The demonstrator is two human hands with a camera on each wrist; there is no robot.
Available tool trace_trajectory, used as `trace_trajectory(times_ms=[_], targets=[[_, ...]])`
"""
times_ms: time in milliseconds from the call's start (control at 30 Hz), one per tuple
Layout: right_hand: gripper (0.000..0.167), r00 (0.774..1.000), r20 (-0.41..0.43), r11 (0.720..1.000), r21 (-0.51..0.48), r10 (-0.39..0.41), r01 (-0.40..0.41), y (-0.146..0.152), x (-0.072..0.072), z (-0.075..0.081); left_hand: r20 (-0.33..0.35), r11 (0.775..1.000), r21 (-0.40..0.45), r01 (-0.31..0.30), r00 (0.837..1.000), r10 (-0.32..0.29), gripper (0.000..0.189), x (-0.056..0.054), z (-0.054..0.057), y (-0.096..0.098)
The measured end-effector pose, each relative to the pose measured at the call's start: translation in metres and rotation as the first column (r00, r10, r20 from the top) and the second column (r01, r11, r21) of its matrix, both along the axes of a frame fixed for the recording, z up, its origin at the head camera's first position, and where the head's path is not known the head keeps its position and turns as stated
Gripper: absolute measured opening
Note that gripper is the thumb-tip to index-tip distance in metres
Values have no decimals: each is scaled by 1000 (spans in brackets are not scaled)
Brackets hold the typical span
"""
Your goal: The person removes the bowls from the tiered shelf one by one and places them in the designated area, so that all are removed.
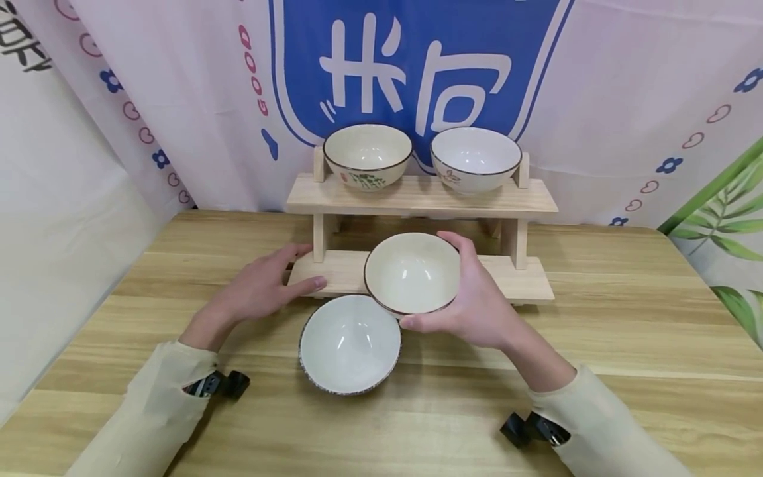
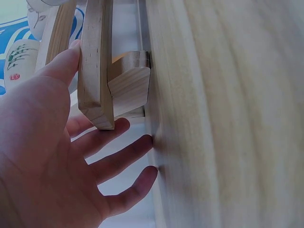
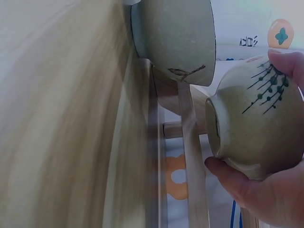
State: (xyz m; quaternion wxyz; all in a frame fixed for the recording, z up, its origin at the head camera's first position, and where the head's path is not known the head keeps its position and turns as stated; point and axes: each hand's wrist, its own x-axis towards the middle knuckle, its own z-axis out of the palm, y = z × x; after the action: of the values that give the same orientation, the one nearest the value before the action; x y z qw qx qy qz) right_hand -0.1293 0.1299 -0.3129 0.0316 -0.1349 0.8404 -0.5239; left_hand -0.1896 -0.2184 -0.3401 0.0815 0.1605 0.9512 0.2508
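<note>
My right hand (image 1: 477, 298) holds a cream bowl (image 1: 411, 273) with a dark rim above the lower shelf, thumb at its near side and fingers at the far side. In the right wrist view, green dotted branches show on this bowl (image 3: 261, 118), which is tilted with its foot off the shelf. My left hand (image 1: 259, 285) grips the left end of the lower shelf of a wooden two-tier stand (image 1: 340, 271), thumb on top. Its lower fingertips (image 2: 147, 140) come down near the tabletop. A larger pale bowl (image 1: 350, 344) sits upright on the table before the stand.
On the upper shelf (image 1: 417, 199) stand a cream bowl (image 1: 366, 156) with a green plant motif and a white bowl (image 1: 475, 159) with a brown leaf motif. A printed curtain (image 1: 596, 99) hangs right behind. The wooden table (image 1: 626, 318) extends to both sides.
</note>
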Motion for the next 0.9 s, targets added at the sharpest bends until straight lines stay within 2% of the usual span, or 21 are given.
trace_trajectory(times_ms=[367,900], targets=[[128,999,-21,999,-4,33,-33,21,9,-7,-8,1000,3,2,1000,-2,87,1,1,1],[123,984,-52,985,-31,170,-172,43,27,-10,-3,1000,4,1,1000,-1,88,0,0,1]])
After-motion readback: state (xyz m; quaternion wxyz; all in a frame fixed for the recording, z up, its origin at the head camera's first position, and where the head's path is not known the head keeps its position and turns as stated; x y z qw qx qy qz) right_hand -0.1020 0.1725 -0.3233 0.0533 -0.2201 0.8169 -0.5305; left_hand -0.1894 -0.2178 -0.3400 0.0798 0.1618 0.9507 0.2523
